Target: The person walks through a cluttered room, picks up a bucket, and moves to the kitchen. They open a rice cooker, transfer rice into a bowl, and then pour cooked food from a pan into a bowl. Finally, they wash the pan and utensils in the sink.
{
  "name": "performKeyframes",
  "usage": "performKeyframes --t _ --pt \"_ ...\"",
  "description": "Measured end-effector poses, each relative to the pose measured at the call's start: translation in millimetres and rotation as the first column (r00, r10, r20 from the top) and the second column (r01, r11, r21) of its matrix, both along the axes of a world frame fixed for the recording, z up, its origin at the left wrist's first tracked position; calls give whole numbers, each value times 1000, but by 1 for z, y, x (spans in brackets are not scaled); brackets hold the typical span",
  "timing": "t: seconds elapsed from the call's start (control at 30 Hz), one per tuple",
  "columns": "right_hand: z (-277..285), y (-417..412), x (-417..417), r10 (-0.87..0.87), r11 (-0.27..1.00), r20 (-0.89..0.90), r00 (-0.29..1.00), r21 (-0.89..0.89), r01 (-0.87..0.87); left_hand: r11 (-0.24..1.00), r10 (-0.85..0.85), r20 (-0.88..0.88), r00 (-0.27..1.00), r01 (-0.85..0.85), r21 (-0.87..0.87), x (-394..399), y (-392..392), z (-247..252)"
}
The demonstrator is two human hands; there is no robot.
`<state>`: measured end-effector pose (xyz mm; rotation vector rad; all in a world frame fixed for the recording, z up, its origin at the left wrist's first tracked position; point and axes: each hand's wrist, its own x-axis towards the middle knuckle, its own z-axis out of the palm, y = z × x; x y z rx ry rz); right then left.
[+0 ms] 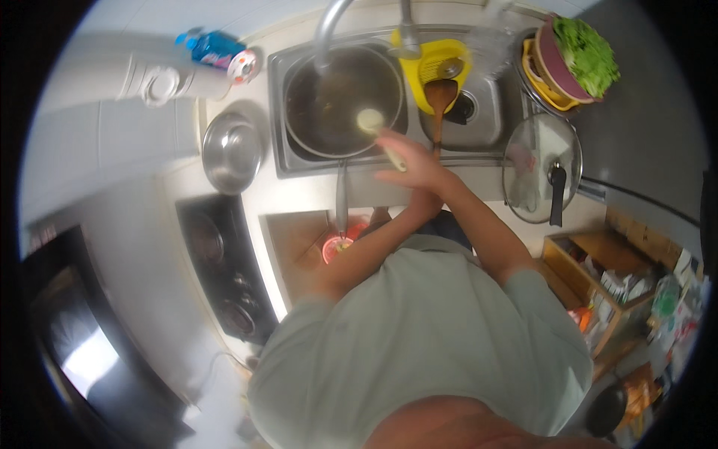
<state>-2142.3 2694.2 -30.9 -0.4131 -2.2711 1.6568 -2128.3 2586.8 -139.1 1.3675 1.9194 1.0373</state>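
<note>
My right hand (415, 160) is around the pale handle of a round-headed dish brush (370, 120), slightly blurred, over the sink's front rim. The brush head is above the near right side of a wok (342, 104). The wok sits in the left basin with murky brown water in it, its grey handle (342, 196) pointing towards me. My left hand (424, 203) lies just below my right wrist, mostly hidden by it, so its fingers cannot be made out. A wooden spatula (440, 95) leans in a yellow strainer basket (418, 70) to the right.
A curved faucet (328, 28) arches over the wok. Left are a steel bowl (233, 152), a blue detergent bottle (216, 49) and a black cooktop (227, 269). Right stand lettuce (586, 56) in stacked basins and a glass lid (533, 168). Below is a red bin (332, 247).
</note>
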Motion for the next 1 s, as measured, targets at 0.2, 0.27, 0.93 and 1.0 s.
performKeyframes --t 0.2,0.27,0.93,1.0 --pt "-48 10 -17 65 950 148 987 -313 -16 998 11 -122 992 -19 -65 -7 9 0" --pt "-67 23 -36 53 996 197 979 -74 -40 992 127 -48 991 -126 6 -27 4 59" --pt "-52 24 -104 118 785 706 698 364 -501 823 523 35 852 -494 -279 -129 -145 9" --pt "-52 60 -92 -19 769 742 670 439 -465 773 598 339 726 -411 -484 -138 -137 39"
